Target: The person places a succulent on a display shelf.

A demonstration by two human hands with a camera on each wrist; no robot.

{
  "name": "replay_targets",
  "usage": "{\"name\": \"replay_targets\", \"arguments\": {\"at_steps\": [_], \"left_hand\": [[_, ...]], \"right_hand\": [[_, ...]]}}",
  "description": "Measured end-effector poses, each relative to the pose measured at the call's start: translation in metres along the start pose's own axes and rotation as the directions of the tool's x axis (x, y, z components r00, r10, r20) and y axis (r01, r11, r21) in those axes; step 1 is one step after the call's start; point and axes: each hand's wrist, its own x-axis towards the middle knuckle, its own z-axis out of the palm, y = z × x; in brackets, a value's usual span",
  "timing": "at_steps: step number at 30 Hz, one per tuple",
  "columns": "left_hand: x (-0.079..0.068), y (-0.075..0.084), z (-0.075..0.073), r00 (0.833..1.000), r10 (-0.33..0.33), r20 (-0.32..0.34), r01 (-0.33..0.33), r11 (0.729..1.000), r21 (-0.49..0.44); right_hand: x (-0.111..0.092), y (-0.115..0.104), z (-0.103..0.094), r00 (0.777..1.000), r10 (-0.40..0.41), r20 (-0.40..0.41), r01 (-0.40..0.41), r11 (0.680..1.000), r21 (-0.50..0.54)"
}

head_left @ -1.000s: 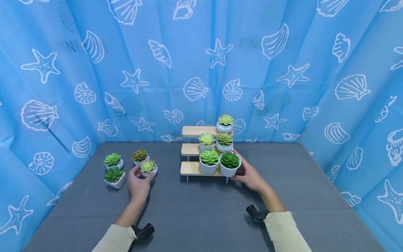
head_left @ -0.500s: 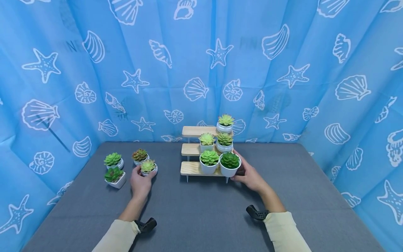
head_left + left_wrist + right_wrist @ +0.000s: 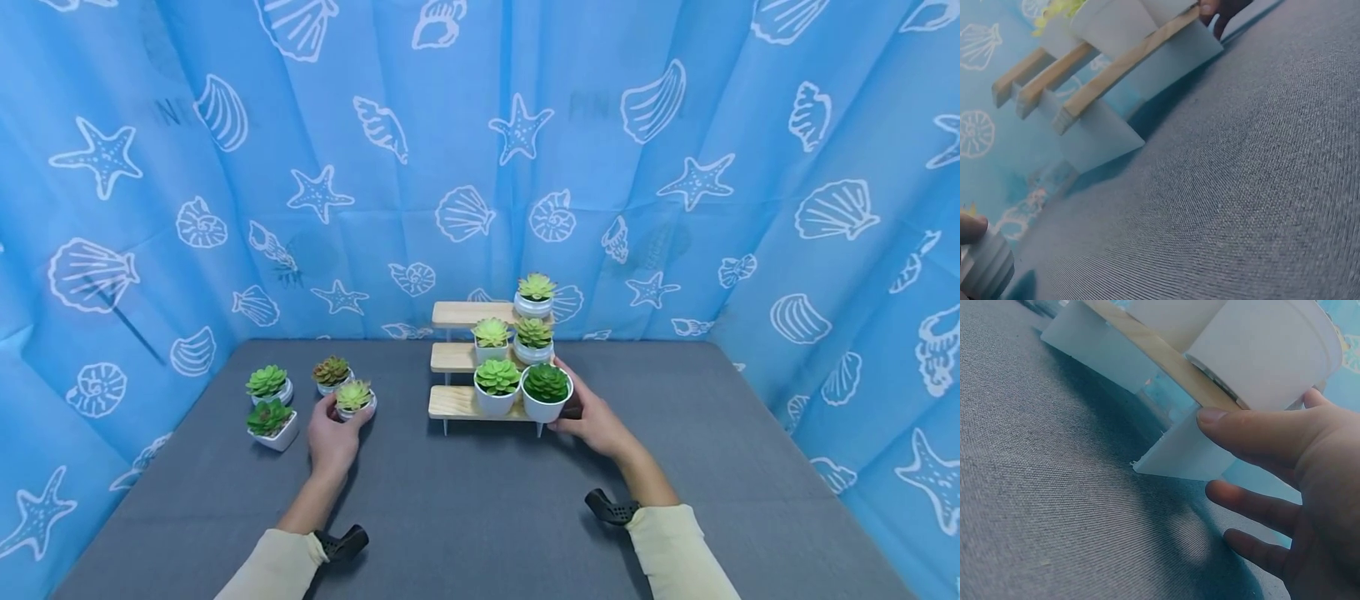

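Observation:
Thumb and fingers of my left hand (image 3: 333,437) grip a small white ribbed pot with a pale green succulent (image 3: 353,397), on the table at left. In the left wrist view that ribbed pot (image 3: 986,267) shows at the lower left edge under a fingertip. My right hand (image 3: 592,417) holds the right end of a three-tier wooden stand (image 3: 452,402). The right wrist view has the thumb (image 3: 1235,425) on the end of the lowest plank (image 3: 1204,390), lower fingers spread below. Right above it sits the white pot with a dark green succulent (image 3: 546,387).
Other potted succulents fill the stand's right half: a bright green one (image 3: 497,382) and several behind. Left of my left hand are a reddish succulent (image 3: 332,372), a green one (image 3: 267,382) and a square-potted one (image 3: 272,423). A blue shell-print curtain (image 3: 405,167) borders the grey table (image 3: 465,517).
My left hand has shifted very slightly right around the pale succulent's pot, its forearm moving a little. The right hand keeps its place on the stand.

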Motion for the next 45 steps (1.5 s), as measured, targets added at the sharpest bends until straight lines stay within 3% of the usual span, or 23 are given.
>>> {"name": "replay_targets", "arguments": {"at_steps": [7, 10, 19, 22, 26, 38, 45], "left_hand": [[-0.001, 0.017, -0.001, 0.995, 0.084, 0.045, -0.085, 0.996, 0.021], [0.001, 0.028, 0.000, 0.991, 0.114, 0.067, -0.116, 0.993, 0.019], [0.022, 0.069, 0.012, 0.981, 0.182, 0.071, -0.181, 0.983, -0.015], [0.034, 0.086, 0.018, 0.976, 0.207, 0.066, -0.207, 0.978, -0.005], [0.048, 0.105, 0.025, 0.965, 0.240, 0.109, -0.241, 0.971, -0.001], [0.076, 0.143, 0.051, 0.940, 0.259, 0.224, -0.267, 0.964, 0.005], [0.076, 0.156, 0.070, 0.915, 0.213, 0.344, -0.227, 0.974, 0.001]], "right_hand": [[-0.006, -0.032, -0.003, 1.000, 0.002, 0.019, -0.003, 1.000, 0.008], [-0.006, -0.034, -0.003, 1.000, 0.006, 0.019, -0.006, 1.000, 0.008], [-0.001, -0.001, -0.002, 1.000, 0.013, -0.005, -0.013, 1.000, -0.010], [-0.001, 0.003, -0.003, 1.000, 0.013, -0.008, -0.013, 0.999, -0.030], [0.000, 0.003, -0.002, 1.000, 0.016, -0.004, -0.016, 0.999, -0.040], [-0.001, 0.000, 0.001, 1.000, 0.005, -0.007, -0.005, 1.000, -0.025], [-0.001, 0.001, 0.001, 1.000, -0.006, -0.007, 0.005, 1.000, -0.025]]}}
